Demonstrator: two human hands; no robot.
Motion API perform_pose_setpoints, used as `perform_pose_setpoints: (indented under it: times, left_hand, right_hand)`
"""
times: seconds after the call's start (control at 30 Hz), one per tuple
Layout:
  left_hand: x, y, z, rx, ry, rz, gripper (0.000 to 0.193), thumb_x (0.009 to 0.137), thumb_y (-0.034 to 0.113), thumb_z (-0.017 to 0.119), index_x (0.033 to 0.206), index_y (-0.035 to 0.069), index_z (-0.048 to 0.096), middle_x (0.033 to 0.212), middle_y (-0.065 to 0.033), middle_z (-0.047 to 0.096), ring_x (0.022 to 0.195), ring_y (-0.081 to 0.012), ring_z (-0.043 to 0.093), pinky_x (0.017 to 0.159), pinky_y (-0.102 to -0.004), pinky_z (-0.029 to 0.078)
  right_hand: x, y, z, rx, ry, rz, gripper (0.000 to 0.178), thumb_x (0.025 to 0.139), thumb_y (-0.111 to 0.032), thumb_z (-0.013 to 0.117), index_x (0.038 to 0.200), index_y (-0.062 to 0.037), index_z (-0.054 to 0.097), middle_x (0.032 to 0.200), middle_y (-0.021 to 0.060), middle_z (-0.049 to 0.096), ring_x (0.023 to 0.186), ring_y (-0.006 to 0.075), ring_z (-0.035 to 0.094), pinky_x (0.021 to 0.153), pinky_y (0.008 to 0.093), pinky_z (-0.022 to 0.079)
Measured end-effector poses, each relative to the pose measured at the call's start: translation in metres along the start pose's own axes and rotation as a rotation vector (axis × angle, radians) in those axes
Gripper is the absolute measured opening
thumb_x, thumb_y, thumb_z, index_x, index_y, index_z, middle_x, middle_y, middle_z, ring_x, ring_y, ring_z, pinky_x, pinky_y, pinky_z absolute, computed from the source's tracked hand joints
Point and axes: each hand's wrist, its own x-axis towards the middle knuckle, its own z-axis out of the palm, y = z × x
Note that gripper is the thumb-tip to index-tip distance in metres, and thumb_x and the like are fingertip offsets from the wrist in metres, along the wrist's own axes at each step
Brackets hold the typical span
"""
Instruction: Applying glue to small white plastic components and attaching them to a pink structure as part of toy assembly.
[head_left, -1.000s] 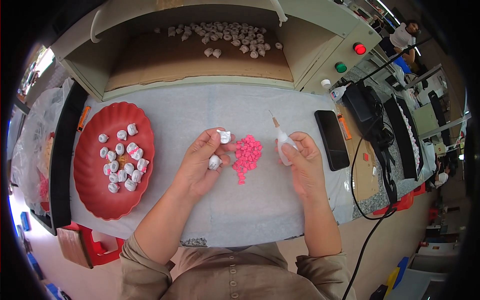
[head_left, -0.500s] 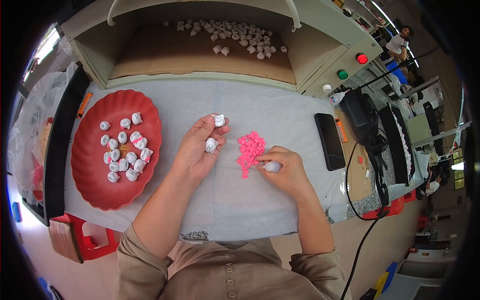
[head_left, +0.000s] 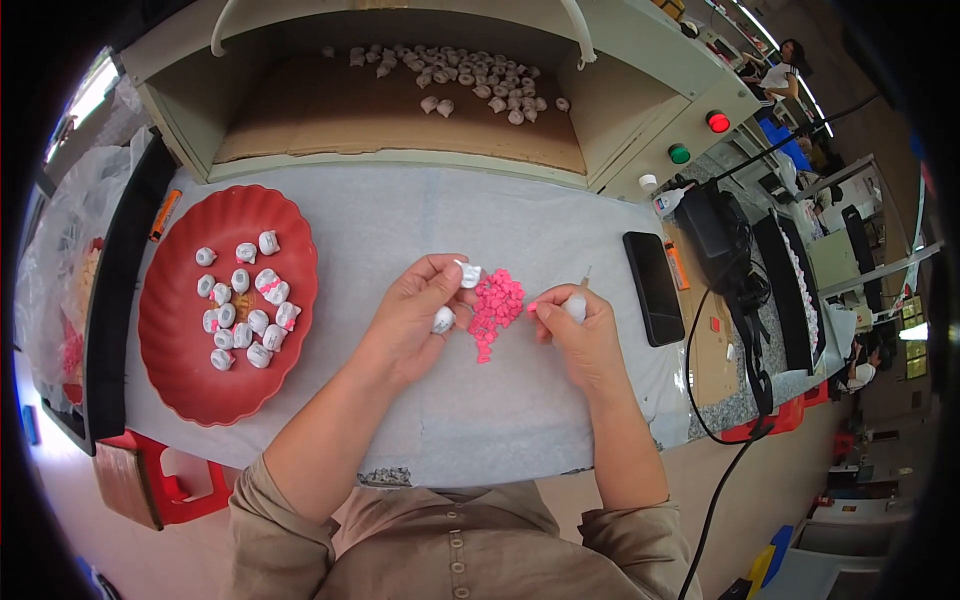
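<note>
Desk (head_left: 500, 420) beneath, your left hand (head_left: 410, 318) and right hand (head_left: 588, 338) flank a pink pile (head_left: 497, 297): right of it you hold a bottle (head_left: 576, 307); left, two white pieces (head_left: 469, 275); right, a pink bit (head_left: 532, 308) that a loosened pinch could drop.

I can read no words, numbers or signs from where I work. Several white pieces (head_left: 222, 359) in the red dish (head_left: 178, 355) bear small dark marks, and the small bottle (head_left: 667, 203) has a label, all too tiny to make out.
</note>
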Motion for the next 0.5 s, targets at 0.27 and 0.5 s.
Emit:
perform_pose_setpoints:
  times: [0.27, 0.5]
  left_hand:
    - [-0.011, -0.019, 0.014, 0.22, -0.149, 0.019, 0.018, 0.086, 0.007, 0.046, 0.103, 0.001, 0.045, 0.088, -0.008, 0.056, 0.076, -0.0134, 0.056, 0.056, -0.0248, 0.044]
    - [-0.011, -0.021, 0.014, 0.311, -0.132, 0.038, 0.021, 0.085, 0.012, 0.05, 0.104, 0.002, 0.047, 0.083, -0.0081, 0.055, 0.066, -0.0128, 0.052, 0.055, -0.0249, 0.043]
  right_hand:
    - [-0.007, 0.001, 0.019, 0.439, -0.039, 0.093, 0.011, 0.077, -0.01, 0.062, 0.082, -0.0007, 0.06, 0.072, 0.005, 0.058, 0.06, 0.0093, 0.05, 0.054, 0.0233, 0.039]
    - [-0.009, 0.004, 0.026, 0.389, 0.017, 0.038, 0.009, 0.079, -0.011, 0.06, 0.083, -0.0022, 0.06, 0.072, 0.0045, 0.059, 0.06, 0.0079, 0.049, 0.054, 0.0212, 0.038]
